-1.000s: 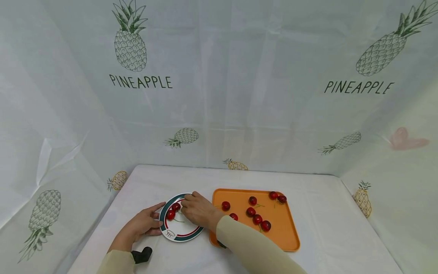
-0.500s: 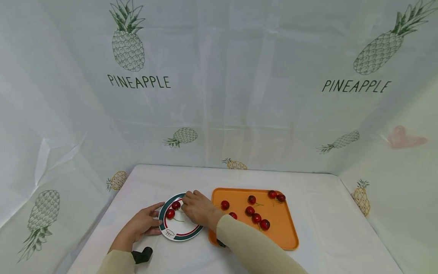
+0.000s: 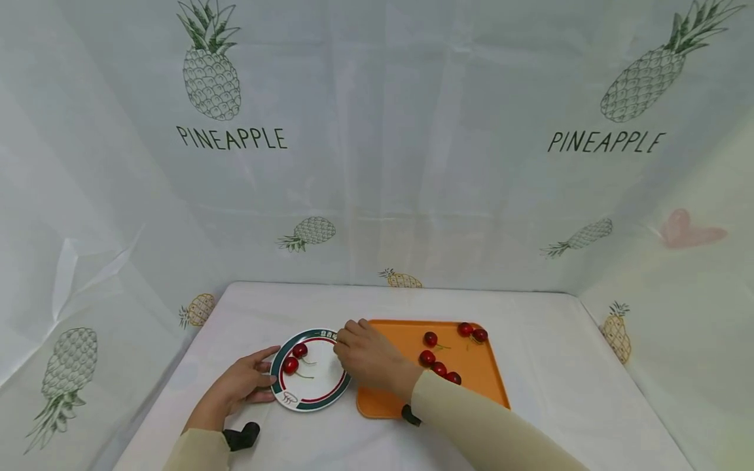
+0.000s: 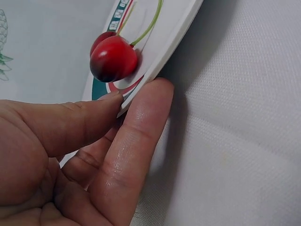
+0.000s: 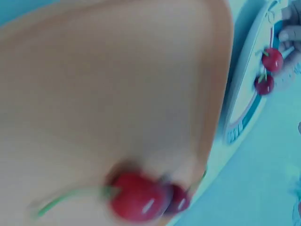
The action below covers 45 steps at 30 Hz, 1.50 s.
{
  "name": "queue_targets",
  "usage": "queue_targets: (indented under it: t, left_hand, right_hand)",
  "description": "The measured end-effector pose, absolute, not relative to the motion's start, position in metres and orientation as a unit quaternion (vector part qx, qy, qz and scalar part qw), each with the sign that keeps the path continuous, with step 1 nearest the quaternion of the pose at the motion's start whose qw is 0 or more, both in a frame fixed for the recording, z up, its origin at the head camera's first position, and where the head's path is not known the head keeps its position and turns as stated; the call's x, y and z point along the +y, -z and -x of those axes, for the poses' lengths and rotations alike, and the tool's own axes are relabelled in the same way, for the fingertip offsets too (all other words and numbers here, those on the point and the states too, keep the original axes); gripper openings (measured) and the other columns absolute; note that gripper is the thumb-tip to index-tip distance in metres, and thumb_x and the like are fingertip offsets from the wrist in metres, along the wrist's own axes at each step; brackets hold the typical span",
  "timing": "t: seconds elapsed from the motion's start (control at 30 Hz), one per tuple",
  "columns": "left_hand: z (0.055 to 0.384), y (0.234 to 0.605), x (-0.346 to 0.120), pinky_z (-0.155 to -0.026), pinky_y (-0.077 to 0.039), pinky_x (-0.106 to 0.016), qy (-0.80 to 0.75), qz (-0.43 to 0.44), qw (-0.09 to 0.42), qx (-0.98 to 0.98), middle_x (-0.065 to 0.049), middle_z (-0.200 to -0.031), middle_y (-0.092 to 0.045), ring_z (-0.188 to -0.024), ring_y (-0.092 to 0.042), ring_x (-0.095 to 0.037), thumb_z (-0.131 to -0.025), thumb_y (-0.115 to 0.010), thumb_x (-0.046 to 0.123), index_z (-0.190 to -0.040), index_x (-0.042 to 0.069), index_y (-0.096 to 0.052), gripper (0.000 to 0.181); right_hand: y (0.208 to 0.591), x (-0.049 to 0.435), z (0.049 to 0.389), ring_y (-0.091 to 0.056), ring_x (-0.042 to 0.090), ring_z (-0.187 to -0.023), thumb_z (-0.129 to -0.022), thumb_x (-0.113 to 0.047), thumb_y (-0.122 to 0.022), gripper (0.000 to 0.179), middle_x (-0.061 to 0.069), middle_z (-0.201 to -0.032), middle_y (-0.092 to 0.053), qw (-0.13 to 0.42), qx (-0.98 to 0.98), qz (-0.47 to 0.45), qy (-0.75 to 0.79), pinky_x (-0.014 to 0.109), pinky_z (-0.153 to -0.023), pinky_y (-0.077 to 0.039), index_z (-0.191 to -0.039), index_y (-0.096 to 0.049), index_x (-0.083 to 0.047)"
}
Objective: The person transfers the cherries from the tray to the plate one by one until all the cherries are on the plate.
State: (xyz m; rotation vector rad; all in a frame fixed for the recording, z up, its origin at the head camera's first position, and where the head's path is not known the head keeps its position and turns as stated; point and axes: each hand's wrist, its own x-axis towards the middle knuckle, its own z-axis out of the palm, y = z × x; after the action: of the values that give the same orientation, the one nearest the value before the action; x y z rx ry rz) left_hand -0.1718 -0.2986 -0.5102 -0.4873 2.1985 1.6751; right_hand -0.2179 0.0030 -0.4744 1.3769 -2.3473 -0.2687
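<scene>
My left hand (image 3: 240,382) pinches the left rim of a round white plate (image 3: 321,383) with a green band. In the left wrist view, the thumb (image 4: 89,117) lies on the rim and a finger (image 4: 141,127) supports it from below. Two red cherries (image 3: 291,365) with stems sit on the plate's left part. My right hand (image 3: 374,356) is above the left side of an orange tray (image 3: 377,405), beside the plate's right rim. Its fingers look loosely bent, with nothing visible in them; the fingertips are partly hidden. Near it in the right wrist view lie blurred cherries (image 5: 138,197).
Several cherries (image 3: 427,358) lie in the middle and far right corner of the tray. The right forearm covers its near part. A white cloth covers the table (image 3: 530,340), with pineapple-printed sheeting (image 3: 424,163) behind and at the sides.
My right hand has moved right, from over the plate to over the tray's left side, now hiding the cherries there. The left hand keeps hold of the plate, and its two cherries stay.
</scene>
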Motion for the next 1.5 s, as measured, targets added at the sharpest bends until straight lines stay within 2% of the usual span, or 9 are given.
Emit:
queue_targets:
  t: [0.23,0.43,0.57,0.73,0.97,1.2,1.5]
  left_hand:
    - [0.176,0.51,-0.297,-0.078,-0.067,-0.04,-0.585,0.175,0.171,0.773,-0.028,-0.138,-0.049,-0.085,-0.07,-0.024,-0.096,-0.066,-0.009,-0.163,0.011,-0.037,0.076]
    - [0.174,0.513,-0.297,-0.078,-0.067,-0.041,-0.583,0.177,0.176,0.773,-0.031,-0.141,-0.05,-0.085,-0.071,-0.023,-0.097,-0.065,-0.009,-0.164,0.01,-0.035,0.076]
    - [0.174,0.515,-0.298,-0.079,-0.067,-0.041,-0.58,0.182,0.177,0.774,-0.031,-0.143,-0.048,-0.085,-0.071,-0.023,-0.097,-0.065,-0.008,-0.165,0.012,-0.034,0.077]
    - [0.174,0.516,-0.301,-0.08,-0.067,-0.041,-0.584,0.183,0.181,0.77,-0.032,-0.145,-0.045,-0.086,-0.071,-0.023,-0.098,-0.063,-0.009,-0.165,0.011,-0.032,0.077]
    - [0.175,0.514,-0.298,-0.08,-0.067,-0.041,-0.586,0.186,0.181,0.768,-0.032,-0.144,-0.046,-0.086,-0.072,-0.023,-0.097,-0.064,-0.008,-0.165,0.011,-0.034,0.077]
    - [0.174,0.514,-0.297,-0.08,-0.067,-0.041,-0.586,0.191,0.179,0.767,-0.032,-0.146,-0.045,-0.085,-0.073,-0.023,-0.098,-0.062,-0.009,-0.165,0.012,-0.033,0.076]
    - [0.174,0.513,-0.294,-0.079,-0.067,-0.041,-0.583,0.192,0.174,0.77,-0.031,-0.143,-0.049,-0.085,-0.072,-0.023,-0.097,-0.064,-0.009,-0.164,0.011,-0.036,0.075]
  right_hand:
    - [0.472,0.077,0.218,-0.053,0.019,-0.097,-0.098,-0.026,-0.074,0.01,-0.003,-0.096,-0.061,0.256,-0.862,-0.437,0.021,0.03,-0.083,-0.046,-0.099,-0.071,-0.016]
    - [0.482,0.138,0.213,-0.049,0.02,-0.086,-0.09,-0.016,-0.08,0.012,-0.001,-0.088,-0.059,0.306,-0.869,-0.386,-0.04,0.031,-0.073,-0.042,-0.089,-0.068,-0.014]
    - [0.49,0.172,0.208,-0.05,0.022,-0.086,-0.088,-0.015,-0.082,0.015,-0.001,-0.088,-0.058,0.31,-0.881,-0.356,-0.041,0.034,-0.075,-0.044,-0.089,-0.068,-0.013]
    - [0.501,0.202,0.209,-0.05,0.023,-0.089,-0.088,-0.015,-0.084,0.017,0.0,-0.089,-0.059,0.287,-0.899,-0.33,-0.025,0.034,-0.076,-0.043,-0.089,-0.067,-0.013]
    - [0.508,0.221,0.22,-0.049,0.024,-0.088,-0.087,-0.017,-0.086,0.018,0.003,-0.092,-0.062,0.276,-0.904,-0.324,0.028,0.033,-0.074,-0.042,-0.091,-0.069,-0.011]
    - [0.512,0.22,0.234,-0.049,0.024,-0.092,-0.089,-0.02,-0.086,0.018,0.002,-0.097,-0.062,0.24,-0.91,-0.331,0.069,0.034,-0.078,-0.043,-0.094,-0.072,-0.012]
    - [0.523,0.218,0.245,-0.047,0.023,-0.089,-0.089,-0.023,-0.086,0.019,0.001,-0.092,-0.058,0.224,-0.907,-0.345,0.089,0.035,-0.077,-0.042,-0.093,-0.07,-0.012]
